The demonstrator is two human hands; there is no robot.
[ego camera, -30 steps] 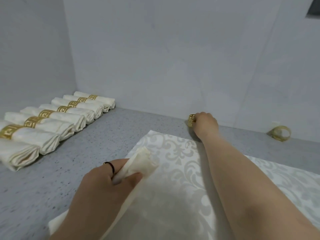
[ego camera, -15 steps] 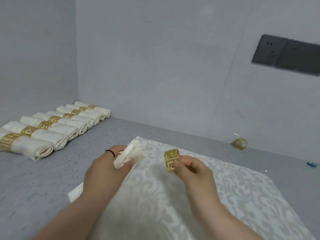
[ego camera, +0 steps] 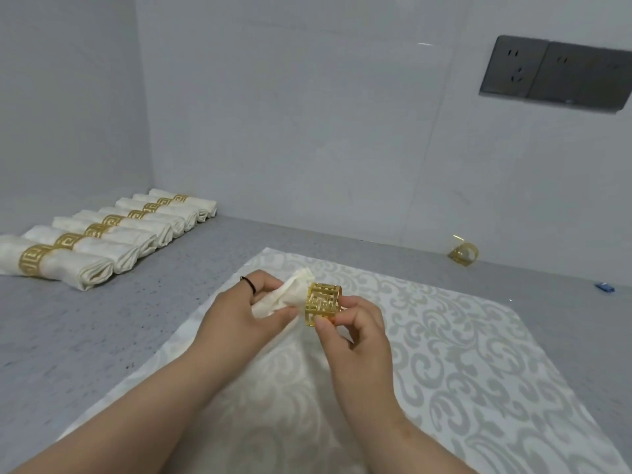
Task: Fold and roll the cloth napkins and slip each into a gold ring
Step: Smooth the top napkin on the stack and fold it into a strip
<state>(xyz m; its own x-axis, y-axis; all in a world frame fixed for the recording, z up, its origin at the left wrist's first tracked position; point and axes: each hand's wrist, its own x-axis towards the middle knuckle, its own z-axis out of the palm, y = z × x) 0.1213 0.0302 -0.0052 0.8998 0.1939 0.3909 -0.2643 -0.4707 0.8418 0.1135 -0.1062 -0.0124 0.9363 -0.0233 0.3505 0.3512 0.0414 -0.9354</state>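
Left hand [ego camera: 244, 311] gripping the rolled napkin [ego camera: 285, 295] near its tip, fingers curled round the cloth; right hand [ego camera: 349, 331] pinching the gold ring [ego camera: 322, 304] between thumb and fingertips, opening turned toward the napkin end. Both held at centre view, above the patterned cloth [ego camera: 461, 354] spread on the grey counter [ego camera: 85, 336]. Sweeping left to right: at nine to ten o'clock, finished napkins [ego camera: 102, 241] lined up in a row, each already banded in gold; at centre, roll tip touching or just entering the ring, exact depth hard to tell; at two o'clock, spare ring [ego camera: 463, 254] sitting near the wall; at three o'clock, small blue item [ego camera: 604, 287] on the counter; high at one to two o'clock, dark wall sockets [ego camera: 557, 75]. Likely trouble from here: flared tip catching on the ring's cut-out edge and bunching instead of passing through; roll loosening and unwinding if the left grip slackens while the ring is pushed; ring slipping from a light fingertip pinch and dropping onto the cloth. Compared with half a second ago: ring and napkin tip, then apart with a clear gap between the hands, now brought together; ring turned so its patterned side faces the camera more squarely; hands sitting closer to each other.
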